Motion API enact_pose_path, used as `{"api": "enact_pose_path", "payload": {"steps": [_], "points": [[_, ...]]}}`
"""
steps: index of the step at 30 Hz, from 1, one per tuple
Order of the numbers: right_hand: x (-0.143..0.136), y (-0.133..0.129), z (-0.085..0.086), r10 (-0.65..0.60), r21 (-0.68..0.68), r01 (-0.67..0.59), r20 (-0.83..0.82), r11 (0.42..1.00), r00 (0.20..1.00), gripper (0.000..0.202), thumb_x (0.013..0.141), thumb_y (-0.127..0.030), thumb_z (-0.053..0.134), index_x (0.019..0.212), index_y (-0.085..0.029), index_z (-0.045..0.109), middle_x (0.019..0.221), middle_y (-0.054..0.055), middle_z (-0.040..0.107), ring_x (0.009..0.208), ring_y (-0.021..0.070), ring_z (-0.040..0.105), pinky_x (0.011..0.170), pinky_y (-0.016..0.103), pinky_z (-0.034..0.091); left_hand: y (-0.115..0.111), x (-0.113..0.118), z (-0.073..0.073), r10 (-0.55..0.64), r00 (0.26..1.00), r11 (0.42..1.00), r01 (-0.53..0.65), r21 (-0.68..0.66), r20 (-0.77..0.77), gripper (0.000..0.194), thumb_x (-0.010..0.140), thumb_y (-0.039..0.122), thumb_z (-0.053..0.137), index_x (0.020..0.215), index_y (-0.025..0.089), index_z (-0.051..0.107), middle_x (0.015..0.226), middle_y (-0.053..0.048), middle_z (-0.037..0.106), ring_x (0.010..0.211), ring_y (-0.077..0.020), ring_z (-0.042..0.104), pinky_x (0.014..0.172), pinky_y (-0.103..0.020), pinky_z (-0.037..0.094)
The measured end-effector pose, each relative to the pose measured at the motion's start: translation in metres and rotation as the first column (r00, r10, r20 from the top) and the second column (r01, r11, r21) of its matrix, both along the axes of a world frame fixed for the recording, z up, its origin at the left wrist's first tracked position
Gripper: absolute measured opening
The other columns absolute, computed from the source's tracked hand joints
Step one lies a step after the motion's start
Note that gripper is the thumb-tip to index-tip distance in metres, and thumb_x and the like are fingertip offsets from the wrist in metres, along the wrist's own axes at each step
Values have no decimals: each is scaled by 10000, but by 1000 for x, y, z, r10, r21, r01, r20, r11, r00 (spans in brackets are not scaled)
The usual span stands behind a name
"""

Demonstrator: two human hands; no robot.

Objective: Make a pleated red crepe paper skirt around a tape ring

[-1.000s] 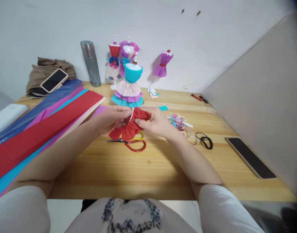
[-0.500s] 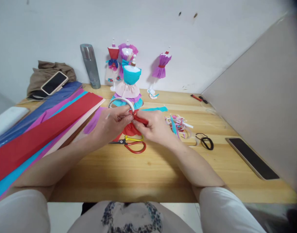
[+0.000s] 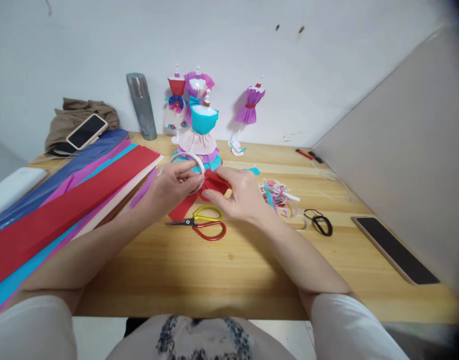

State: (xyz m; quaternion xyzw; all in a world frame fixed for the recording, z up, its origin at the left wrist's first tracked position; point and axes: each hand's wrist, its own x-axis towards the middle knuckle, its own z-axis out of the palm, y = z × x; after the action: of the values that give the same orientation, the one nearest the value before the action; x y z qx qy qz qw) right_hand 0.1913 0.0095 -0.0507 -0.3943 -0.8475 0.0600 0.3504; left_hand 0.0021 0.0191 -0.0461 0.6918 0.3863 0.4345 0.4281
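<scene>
Now, left hand [image 3: 172,187]: thumb and fingers clamped on the white ring [image 3: 201,166], which looks to us like a roll of tape; we hold it tilted above the surface [image 3: 229,270]

Right hand [image 3: 244,195]: fingers above and thumb below, gripping the red piece [image 3: 215,183], bunched and partly covered by our grasp

Gap between the hands: narrow; our left fingertips sit just beside the red piece, and we cannot tell whether the ring touches it

Fresh change: half a second ago our thumbs met at the red piece; they now stand slightly apart, and the yellow scissor handle, partly covered then, shows in full

Bearing on the work: we judge that ring and red piece are now controlled separately, one in each hand

Red strip [image 3: 184,207]: slants down from beside the left hand, ending near the blades; we cannot tell whether it joins the bunched piece

Scissors [image 3: 192,222]: lying below our hands, blades leftward

Dress form in cyan [image 3: 204,121]: standing just beyond the ring

Scraps [image 3: 280,192]: tangled in a heap right of our right hand

Coloured sheets [image 3: 75,202]: fanned out beside our left forearm
</scene>
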Motion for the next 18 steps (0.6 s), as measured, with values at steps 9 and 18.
{"api": "enact_pose_path", "payload": {"steps": [9, 18], "points": [[-3, -5, 4, -133, -89, 129, -38, 988, 990, 374, 928, -468, 498, 700, -173, 531, 605, 6, 501, 569, 122, 412, 588, 276, 265, 0, -2, 2, 55, 992, 992, -43, 115, -109, 234, 814, 347, 597, 690, 154, 554, 608, 27, 514, 570, -89, 432, 549, -229, 367], [-19, -6, -7, 79, -370, -271, -458, 889, 885, 229, 855, -370, 566, 727, -184, 528, 655, -18, 516, 622, 119, 483, 626, 267, 392, -9, 2, 6, 48, 992, 999, -48, -4, 117, 168, 761, 313, 701, 804, 157, 653, 658, 19, 571, 621, -119, 530, 545, -228, 405]]}}
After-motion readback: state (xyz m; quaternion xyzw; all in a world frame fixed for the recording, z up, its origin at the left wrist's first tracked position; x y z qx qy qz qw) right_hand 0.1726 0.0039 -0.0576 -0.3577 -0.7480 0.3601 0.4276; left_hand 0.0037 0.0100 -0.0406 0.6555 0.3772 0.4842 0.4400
